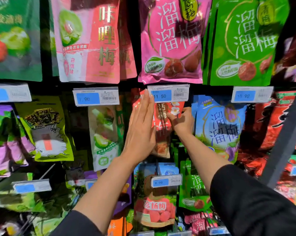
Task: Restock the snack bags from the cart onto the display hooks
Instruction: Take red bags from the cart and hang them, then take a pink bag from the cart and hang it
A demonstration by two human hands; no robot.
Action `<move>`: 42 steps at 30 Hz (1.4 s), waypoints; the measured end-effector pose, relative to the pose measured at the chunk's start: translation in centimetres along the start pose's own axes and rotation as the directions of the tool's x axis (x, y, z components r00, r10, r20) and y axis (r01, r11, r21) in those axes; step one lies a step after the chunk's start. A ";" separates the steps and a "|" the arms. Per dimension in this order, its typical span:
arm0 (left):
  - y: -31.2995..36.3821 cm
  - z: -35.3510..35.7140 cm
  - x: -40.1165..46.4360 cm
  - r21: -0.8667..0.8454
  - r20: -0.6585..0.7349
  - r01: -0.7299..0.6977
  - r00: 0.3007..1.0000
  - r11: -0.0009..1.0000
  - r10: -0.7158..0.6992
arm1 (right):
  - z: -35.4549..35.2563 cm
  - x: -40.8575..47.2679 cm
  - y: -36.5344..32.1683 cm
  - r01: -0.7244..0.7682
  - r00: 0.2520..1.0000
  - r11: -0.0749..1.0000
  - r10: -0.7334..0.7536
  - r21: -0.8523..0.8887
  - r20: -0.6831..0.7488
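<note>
Two bare hands are raised to the middle row of a hanging snack display. Left hand [141, 128] is flat, fingers straight and held together, its palm against the left side of a red snack bag [162, 126]; the fingertips reach the left edge of the price tag reading 11.50 [168, 95]. Right hand [182, 121] has fingers and thumb curled in a pinch on the upper right part of the same red bag, just under that tag. The red bag hangs below the 11.50 tag, between a white-and-green bag [104, 135] on its left and a blue bag [219, 123] on its right; its top edge and the hook are hidden behind the tag, so whether it is seated on the hook cannot be told. Above the tag hangs a pink bag [171, 41], with a bright green bag [242, 40] beside it. Below the forearms hangs a bag printed with red berries [155, 208] under a tag marked 9.90 [166, 181]. Both sleeves [256, 205] are dark and pushed up the forearms. Cart not in view.
</note>
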State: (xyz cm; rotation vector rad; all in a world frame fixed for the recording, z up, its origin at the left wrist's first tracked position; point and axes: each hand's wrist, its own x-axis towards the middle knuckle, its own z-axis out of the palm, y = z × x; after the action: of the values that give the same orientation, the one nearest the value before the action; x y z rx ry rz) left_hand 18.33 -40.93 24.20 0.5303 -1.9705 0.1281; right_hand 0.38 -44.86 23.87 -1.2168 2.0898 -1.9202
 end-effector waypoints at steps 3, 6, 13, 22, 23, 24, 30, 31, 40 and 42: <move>0.3 0.5 -0.8 -0.040 -0.009 -0.017 1.000 0.999 0.017 | -0.6 -1.0 0.5 0.011 1.000 1.000 -0.011 -0.008 -0.029; 1.4 1.7 -2.3 -0.126 -0.018 0.047 0.999 0.991 -0.049 | -2.2 -3.2 1.7 0.027 1.000 0.999 -0.027 0.022 -0.016; 7.8 10.1 -8.1 -0.381 0.156 0.182 0.979 0.907 -0.131 | -10.9 -8.9 9.6 0.003 0.998 1.000 -0.001 0.029 -0.059; 23.1 21.7 -16.0 -0.633 0.531 0.315 0.841 0.707 0.101 | -32.0 -17.1 21.5 -0.420 0.895 0.857 0.336 -0.298 -0.294; 24.8 22.7 -16.9 -0.645 0.574 0.336 0.806 0.687 0.145 | -34.4 -18.6 22.7 -0.472 0.873 0.811 0.374 -0.346 -0.314; 26.2 23.6 -18.1 -0.647 0.620 0.360 0.762 0.672 0.187 | -36.6 -20.0 24.0 -0.519 0.850 0.765 0.415 -0.380 -0.325; 32.3 28.2 -24.0 -0.556 0.810 0.465 0.490 0.689 0.323 | -46.2 -28.8 29.9 -0.721 0.687 0.485 0.598 -0.495 -0.413; 33.2 28.8 -25.1 -0.537 0.828 0.466 0.449 0.703 0.335 | -47.4 -30.1 30.5 -0.744 0.653 0.431 0.631 -0.510 -0.419; 43.2 30.5 -34.5 -0.398 0.885 0.466 -0.032 0.790 0.464 | -55.9 -43.9 34.4 -0.854 0.308 0.024 0.828 -0.519 -0.469; 44.9 30.4 -36.3 -0.452 0.851 0.408 -0.069 0.793 0.520 | -56.8 -45.9 35.1 -0.879 0.253 -0.006 0.843 -0.478 -0.475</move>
State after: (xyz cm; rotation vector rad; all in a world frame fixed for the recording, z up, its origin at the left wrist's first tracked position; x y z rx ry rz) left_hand -12.92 0.83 -15.06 -0.1157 -3.3162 -1.3443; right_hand -15.42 24.83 -14.38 0.3866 2.5777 -0.5138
